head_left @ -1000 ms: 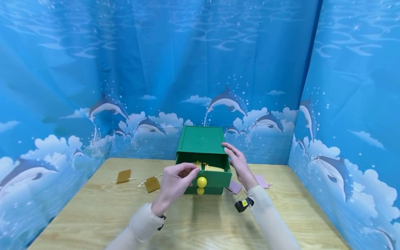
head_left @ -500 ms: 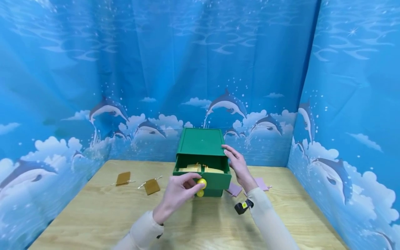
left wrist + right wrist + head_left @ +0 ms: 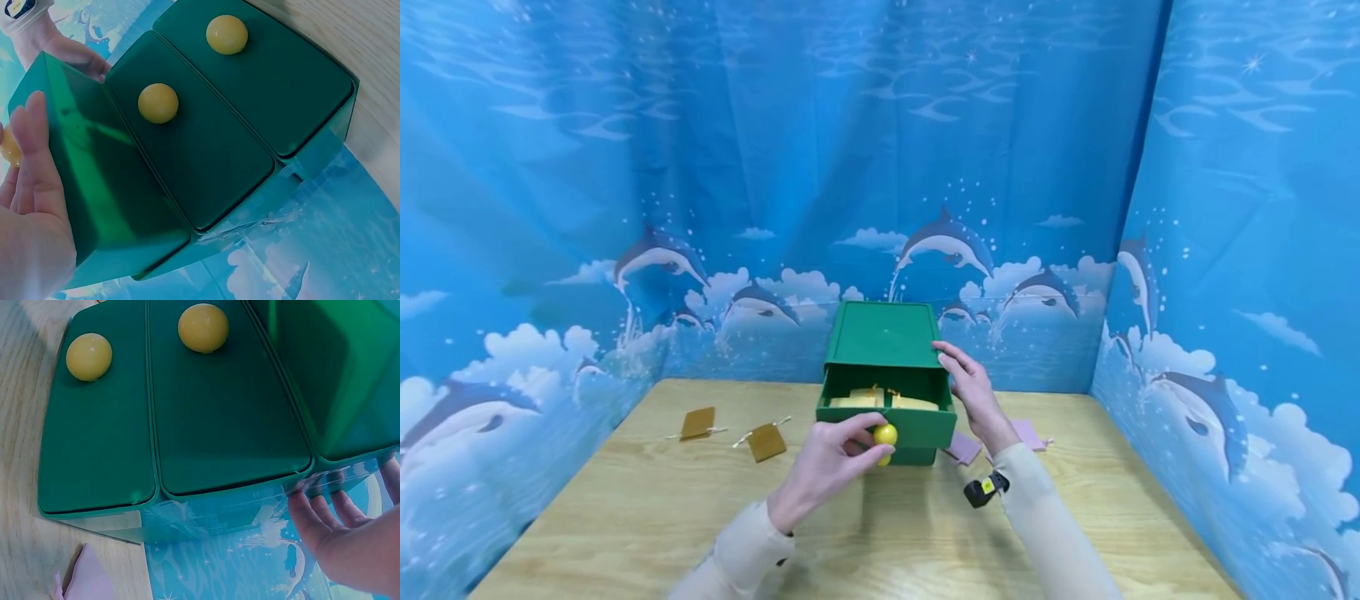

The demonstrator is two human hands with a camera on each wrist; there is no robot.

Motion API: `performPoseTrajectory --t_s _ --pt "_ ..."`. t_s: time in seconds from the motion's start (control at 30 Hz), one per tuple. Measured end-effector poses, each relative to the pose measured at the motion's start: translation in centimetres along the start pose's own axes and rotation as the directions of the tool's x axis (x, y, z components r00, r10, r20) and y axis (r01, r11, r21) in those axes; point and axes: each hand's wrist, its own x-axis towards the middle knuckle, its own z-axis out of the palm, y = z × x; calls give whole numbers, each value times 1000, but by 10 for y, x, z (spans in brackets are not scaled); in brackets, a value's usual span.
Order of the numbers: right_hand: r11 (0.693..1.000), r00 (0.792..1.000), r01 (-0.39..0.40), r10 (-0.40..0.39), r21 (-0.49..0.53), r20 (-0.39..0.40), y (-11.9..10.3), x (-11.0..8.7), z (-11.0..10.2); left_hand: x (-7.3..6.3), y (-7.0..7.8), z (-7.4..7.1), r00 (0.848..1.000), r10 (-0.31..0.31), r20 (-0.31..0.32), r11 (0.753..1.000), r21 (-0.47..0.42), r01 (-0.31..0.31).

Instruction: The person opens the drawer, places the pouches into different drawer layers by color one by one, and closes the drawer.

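A green drawer cabinet [image 3: 886,335] stands on the table. Its top drawer [image 3: 925,428] is pulled out, and pale yellow pouches [image 3: 913,404] with orange ties lie inside. My left hand [image 3: 831,454] is at the drawer front, thumb and index finger pinching the round yellow knob [image 3: 885,435]. My right hand [image 3: 976,398] rests against the cabinet's upper right side; in the right wrist view its fingers [image 3: 306,519] lie extended along that side wall. Below, two lower drawers are closed, with yellow knobs [image 3: 158,103] in the left wrist view.
Two brown drawstring pouches [image 3: 766,442] lie left of the cabinet on the wooden table [image 3: 880,550]. Pink pouches [image 3: 964,448] lie to its right, partly behind my right arm. A blue dolphin-print curtain [image 3: 760,208] encloses the back and sides.
My left hand has moved down from the open drawer's front edge to the knob and grips it. The right hand stays on the cabinet side. The drawer looks equally far out.
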Motion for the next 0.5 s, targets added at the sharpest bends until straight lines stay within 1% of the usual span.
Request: performPoseTrajectory --t_s 0.23,0.5 --pt "1000 1000 8 -8 2 2 1 0 -1 1 -2 3 999 37 -18 999 -7 -38" --pt "1000 1000 1 -1 11 -5 3 2 0 1 -4 2 999 44 -19 999 -28 -45"
